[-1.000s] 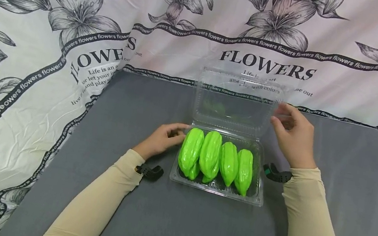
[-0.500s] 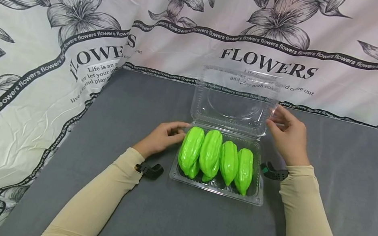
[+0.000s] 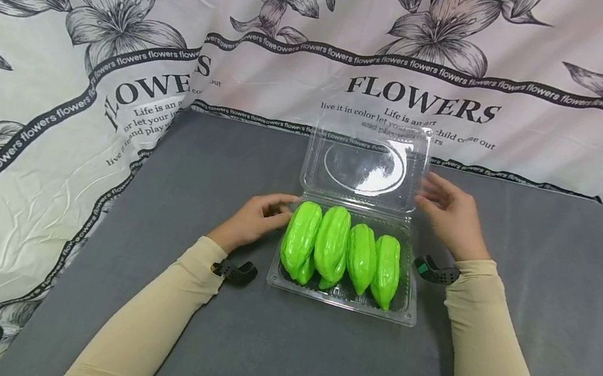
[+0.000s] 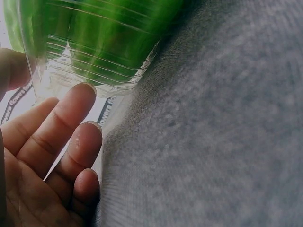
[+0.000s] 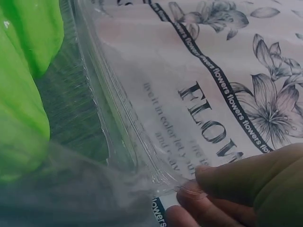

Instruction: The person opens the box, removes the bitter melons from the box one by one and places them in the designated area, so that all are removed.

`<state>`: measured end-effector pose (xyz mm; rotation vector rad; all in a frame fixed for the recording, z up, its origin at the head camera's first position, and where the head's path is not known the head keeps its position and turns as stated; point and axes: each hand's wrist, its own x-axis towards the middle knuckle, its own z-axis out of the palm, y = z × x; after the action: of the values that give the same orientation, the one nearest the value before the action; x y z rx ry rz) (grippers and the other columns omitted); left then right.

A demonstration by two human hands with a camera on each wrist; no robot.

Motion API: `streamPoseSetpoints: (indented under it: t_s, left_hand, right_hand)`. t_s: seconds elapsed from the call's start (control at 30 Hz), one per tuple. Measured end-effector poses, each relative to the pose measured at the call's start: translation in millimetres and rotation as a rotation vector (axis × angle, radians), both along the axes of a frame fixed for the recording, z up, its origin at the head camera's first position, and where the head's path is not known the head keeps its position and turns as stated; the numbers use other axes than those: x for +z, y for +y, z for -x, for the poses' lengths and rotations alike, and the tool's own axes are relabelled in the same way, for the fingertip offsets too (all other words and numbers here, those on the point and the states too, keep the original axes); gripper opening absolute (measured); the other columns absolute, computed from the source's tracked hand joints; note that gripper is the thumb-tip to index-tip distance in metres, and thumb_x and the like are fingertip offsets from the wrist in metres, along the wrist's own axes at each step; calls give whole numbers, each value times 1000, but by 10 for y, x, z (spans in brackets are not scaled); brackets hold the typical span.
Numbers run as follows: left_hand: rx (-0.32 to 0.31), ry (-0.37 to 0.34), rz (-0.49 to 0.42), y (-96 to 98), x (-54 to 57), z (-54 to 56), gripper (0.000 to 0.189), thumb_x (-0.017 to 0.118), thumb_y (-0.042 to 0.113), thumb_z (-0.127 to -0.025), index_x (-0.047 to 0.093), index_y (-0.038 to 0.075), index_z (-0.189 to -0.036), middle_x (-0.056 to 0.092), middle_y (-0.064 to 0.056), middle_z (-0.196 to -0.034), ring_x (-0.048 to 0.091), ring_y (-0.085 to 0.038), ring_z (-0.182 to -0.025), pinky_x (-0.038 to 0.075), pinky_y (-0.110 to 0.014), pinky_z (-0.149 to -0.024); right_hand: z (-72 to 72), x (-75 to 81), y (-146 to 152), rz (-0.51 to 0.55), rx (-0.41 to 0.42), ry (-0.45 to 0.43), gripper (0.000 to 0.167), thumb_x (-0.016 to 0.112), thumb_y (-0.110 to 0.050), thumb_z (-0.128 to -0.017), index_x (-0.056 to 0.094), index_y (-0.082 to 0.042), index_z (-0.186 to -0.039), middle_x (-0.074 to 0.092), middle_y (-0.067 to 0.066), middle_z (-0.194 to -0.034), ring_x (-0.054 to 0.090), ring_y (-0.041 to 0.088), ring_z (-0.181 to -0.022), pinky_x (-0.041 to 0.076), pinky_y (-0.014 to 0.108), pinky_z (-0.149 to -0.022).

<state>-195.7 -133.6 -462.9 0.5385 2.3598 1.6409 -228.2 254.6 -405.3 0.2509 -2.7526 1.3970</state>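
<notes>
A clear plastic clamshell box [image 3: 340,301] sits on the grey table with its lid [image 3: 363,165] raised at the back. Inside lie several glossy, bright green, ridged fruits [image 3: 331,244] with pointed ends, resembling star fruit. At the box's left rear corner, my left hand [image 3: 253,216] touches the side with extended, slightly bent fingers; the left wrist view shows the fingertips [image 4: 85,94] by the ribbed plastic wall. My right hand [image 3: 450,213] is at the lid's right edge. In the right wrist view, its thumb and finger pinch the lid's corner [image 5: 191,187].
A grey cloth covers the table [image 3: 276,359]. White fabric [image 3: 270,86] printed with flowers and lettering hangs behind it and along the left side. Black bands [image 3: 233,272] circle both wrists over beige sleeves.
My right hand has moved left onto the lid's edge, and the lid has shifted slightly left and tipped. The left hand has stayed at the box's corner; the fruits lie as before.
</notes>
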Motion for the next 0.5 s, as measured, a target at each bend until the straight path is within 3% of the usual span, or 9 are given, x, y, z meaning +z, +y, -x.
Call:
streamPoseSetpoints:
  t_s: [0.37, 0.5]
  left_hand:
    - [-1, 0, -3, -1, -2, -7, 45, 62, 16, -107, 56, 2, -150, 73, -15, -109, 64, -15, -91, 52, -32, -82]
    - [2, 2, -11, -9, -10, -3, 45, 62, 16, -107, 56, 2, -150, 73, -14, -109, 65, -14, -91, 52, -32, -83]
  right_hand:
    - [-1, -72, 20, 76, 42, -81, 57, 62, -17, -108, 42, 3, -158, 56, 25, -150, 60, 42, -130, 50, 9, -87]
    - [13, -115, 36, 59, 47, -94, 56, 60, -20, -109, 43, 2, -158, 56, 23, -151, 65, 32, -124, 52, 13, -88]
